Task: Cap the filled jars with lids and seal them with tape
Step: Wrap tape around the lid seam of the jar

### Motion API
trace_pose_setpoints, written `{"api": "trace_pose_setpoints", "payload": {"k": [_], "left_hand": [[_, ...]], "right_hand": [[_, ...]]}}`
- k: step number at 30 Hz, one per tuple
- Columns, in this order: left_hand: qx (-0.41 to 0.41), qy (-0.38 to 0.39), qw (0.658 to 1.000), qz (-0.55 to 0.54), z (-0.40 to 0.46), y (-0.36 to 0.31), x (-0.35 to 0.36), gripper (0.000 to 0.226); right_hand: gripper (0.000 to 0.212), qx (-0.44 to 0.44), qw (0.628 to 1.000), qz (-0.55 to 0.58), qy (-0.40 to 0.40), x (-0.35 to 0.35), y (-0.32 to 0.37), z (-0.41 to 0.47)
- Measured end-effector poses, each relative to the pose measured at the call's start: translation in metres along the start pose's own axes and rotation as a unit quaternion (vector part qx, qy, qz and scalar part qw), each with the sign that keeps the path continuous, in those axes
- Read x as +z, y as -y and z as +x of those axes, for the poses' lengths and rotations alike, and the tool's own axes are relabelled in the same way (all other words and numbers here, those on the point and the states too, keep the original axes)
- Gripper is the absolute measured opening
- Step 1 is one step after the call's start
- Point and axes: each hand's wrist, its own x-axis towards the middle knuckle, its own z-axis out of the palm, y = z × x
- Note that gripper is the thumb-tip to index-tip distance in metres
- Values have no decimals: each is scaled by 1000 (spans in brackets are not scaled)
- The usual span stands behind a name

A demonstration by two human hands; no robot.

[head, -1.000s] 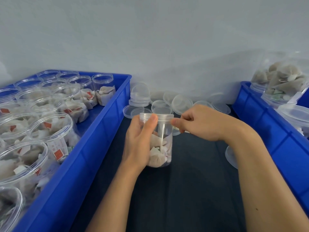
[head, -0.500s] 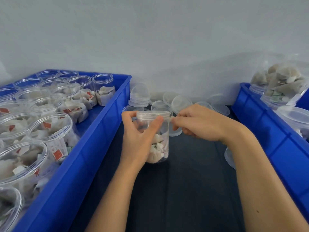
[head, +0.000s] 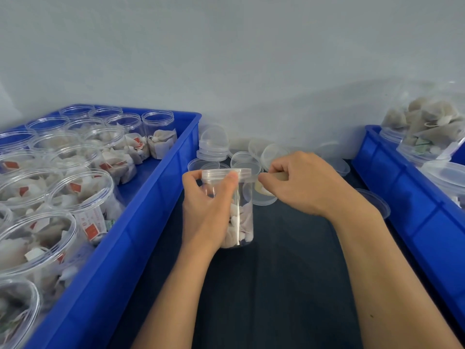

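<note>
A clear plastic jar (head: 241, 217) partly filled with tea bags stands upright on the dark table, with a clear lid (head: 226, 174) on top. My left hand (head: 208, 205) grips the jar from the left, thumb pressed against the lid's front rim. Just right of the lid, my right hand (head: 302, 182) has its fingers curled and pinches something small and pale, probably a tape roll (head: 279, 176), mostly hidden by the fingers. Loose clear lids (head: 214, 147) lie stacked and scattered behind the jar.
A blue crate (head: 141, 217) on the left holds several open jars of tea bags. Another blue crate (head: 412, 210) on the right holds capped jars and a bag of tea bags (head: 432, 124). A loose lid (head: 375, 200) lies by my right wrist. A pale wall stands behind.
The jar and my left hand shifted slightly left and away. My right hand drew a little to the right, away from the lid's rim.
</note>
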Motion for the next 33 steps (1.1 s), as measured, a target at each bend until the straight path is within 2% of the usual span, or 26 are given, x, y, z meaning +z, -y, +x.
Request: {"api": "trace_pose_setpoints", "payload": {"k": [3, 11, 19, 26, 30, 33], "left_hand": [[-19, 8, 1000, -21, 1, 0, -2, 60], [-56, 61, 996, -40, 1, -2, -5, 62], [-38, 99, 992, -70, -1, 1, -5, 61], [-25, 90, 994, -54, 3, 2, -3, 62], [-19, 77, 996, -27, 8, 4, -11, 55], [-24, 90, 995, -42, 8, 4, -9, 53]], "right_hand": [[42, -7, 999, -2, -32, 2, 3, 0], [45, -2, 1000, 4, -20, 2, 2, 1], [56, 21, 998, 19, 51, 2, -3, 2], [50, 30, 992, 34, 115, -2, -11, 3], [44, 45, 979, 107, 166, -4, -13, 2], [45, 51, 976, 133, 164, -5, -11, 1]]}}
